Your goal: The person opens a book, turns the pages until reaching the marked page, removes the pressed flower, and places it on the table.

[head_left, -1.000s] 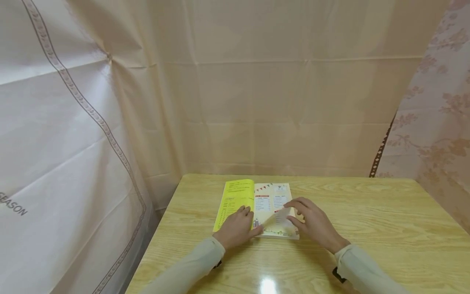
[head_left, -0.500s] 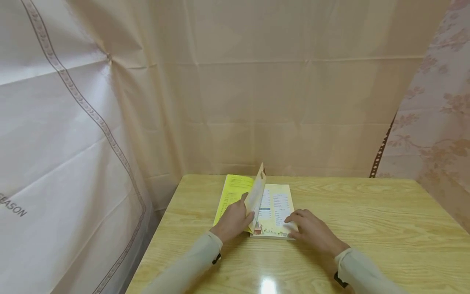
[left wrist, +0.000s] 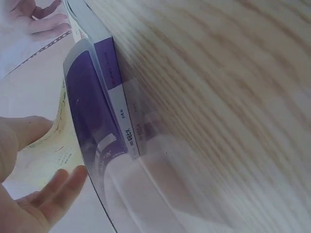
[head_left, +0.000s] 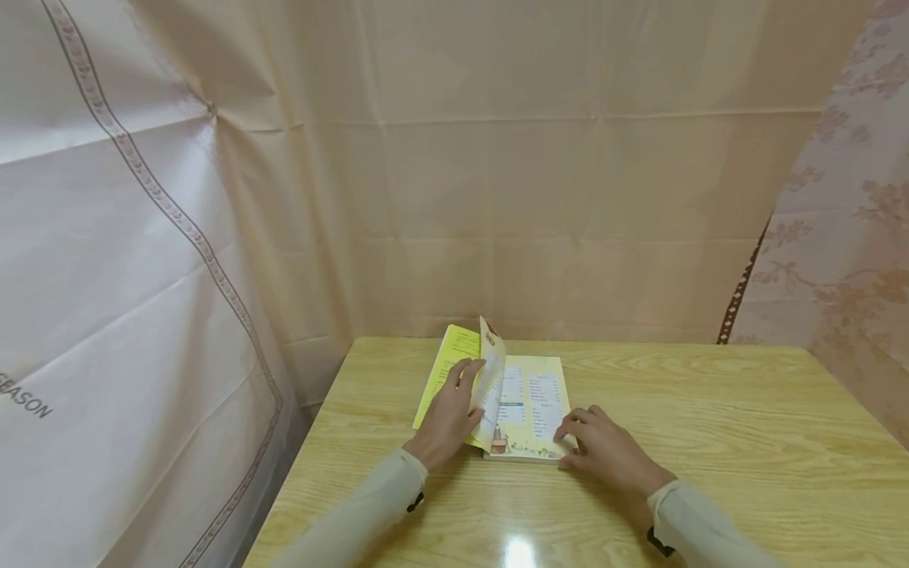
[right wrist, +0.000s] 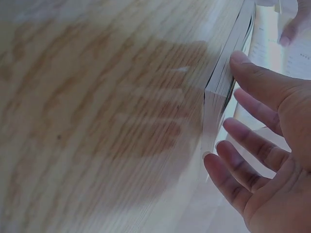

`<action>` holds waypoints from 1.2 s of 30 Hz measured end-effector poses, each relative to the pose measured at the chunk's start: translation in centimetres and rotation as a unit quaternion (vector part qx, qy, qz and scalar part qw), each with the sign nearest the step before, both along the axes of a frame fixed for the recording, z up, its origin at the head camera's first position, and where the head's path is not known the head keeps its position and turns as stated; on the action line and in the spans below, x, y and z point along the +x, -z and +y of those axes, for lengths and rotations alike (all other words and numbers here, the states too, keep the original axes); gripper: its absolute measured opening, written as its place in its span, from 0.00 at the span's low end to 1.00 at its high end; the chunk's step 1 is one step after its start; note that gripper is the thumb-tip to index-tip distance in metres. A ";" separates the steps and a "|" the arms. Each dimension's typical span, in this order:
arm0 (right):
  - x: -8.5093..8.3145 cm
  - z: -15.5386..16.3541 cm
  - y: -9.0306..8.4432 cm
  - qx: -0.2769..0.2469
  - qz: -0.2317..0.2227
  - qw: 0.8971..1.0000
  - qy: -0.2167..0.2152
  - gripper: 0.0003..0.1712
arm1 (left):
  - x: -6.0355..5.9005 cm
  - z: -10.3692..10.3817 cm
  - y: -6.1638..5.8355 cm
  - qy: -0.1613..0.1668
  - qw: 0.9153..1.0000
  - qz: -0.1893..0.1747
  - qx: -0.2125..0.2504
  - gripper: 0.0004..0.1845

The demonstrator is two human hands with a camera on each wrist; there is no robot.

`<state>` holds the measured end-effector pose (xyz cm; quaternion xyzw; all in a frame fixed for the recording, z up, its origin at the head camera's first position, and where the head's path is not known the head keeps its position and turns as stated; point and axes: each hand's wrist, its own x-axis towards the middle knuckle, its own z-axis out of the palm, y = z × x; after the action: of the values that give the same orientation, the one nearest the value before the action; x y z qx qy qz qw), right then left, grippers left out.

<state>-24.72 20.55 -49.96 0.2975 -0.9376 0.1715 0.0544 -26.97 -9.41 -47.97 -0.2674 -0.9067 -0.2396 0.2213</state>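
An open book (head_left: 529,406) lies on the table, with printed pages on its right side. A loose page (head_left: 490,379) stands bent upward near the spine, and the yellow leaf (head_left: 461,341) is lifted at the left. My left hand (head_left: 446,414) touches the raised page, thumb and fingers apart; the left wrist view shows the purple cover (left wrist: 90,102) beyond the fingers. At the book's lower right corner is my right hand (head_left: 607,450), fingers loosely bent. In the right wrist view its thumb (right wrist: 248,73) rests against the edge of the page block (right wrist: 221,77).
The wood-grain table (head_left: 710,426) extends to both sides of the book. Pale curtains (head_left: 497,197) hang behind it and at the left, and a floral one (head_left: 845,260) hangs at the right.
A page has swung up from the right side toward the left. The left hand has shifted up along it, the yellow leaf has lifted, and the right hand has dropped to the lower right corner.
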 end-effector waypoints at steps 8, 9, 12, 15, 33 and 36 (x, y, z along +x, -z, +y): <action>-0.2 0.1 0.0 -0.006 -0.004 1.000 -0.005 0.17 | -0.5 -0.8 0.5 -0.016 0.989 0.098 -0.113 0.22; -0.2 0.1 0.0 -0.006 -0.004 1.000 -0.006 0.17 | -0.5 -0.9 0.5 -0.018 0.985 0.108 -0.132 0.20; -0.2 0.2 0.0 -0.007 -0.004 1.000 -0.009 0.17 | -0.6 -0.9 0.6 0.000 0.980 0.103 -0.171 0.17; -0.3 0.3 -0.1 -0.008 -0.003 1.000 -0.015 0.16 | -0.4 -0.8 0.7 0.034 0.979 0.059 -0.191 0.16; -0.7 0.6 -0.6 -0.014 -0.014 0.999 -0.051 0.13 | 0.3 -0.9 2.2 0.043 0.967 0.000 -0.250 0.18; -0.7 0.6 -0.6 -0.019 -0.012 0.998 -0.058 0.13 | 0.3 -1.1 2.2 0.047 0.966 0.008 -0.256 0.21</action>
<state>-25.46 21.12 -49.35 0.3479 -0.9161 0.1954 0.0388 -26.68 -10.47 -50.18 -0.3593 -0.9224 -0.0076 0.1416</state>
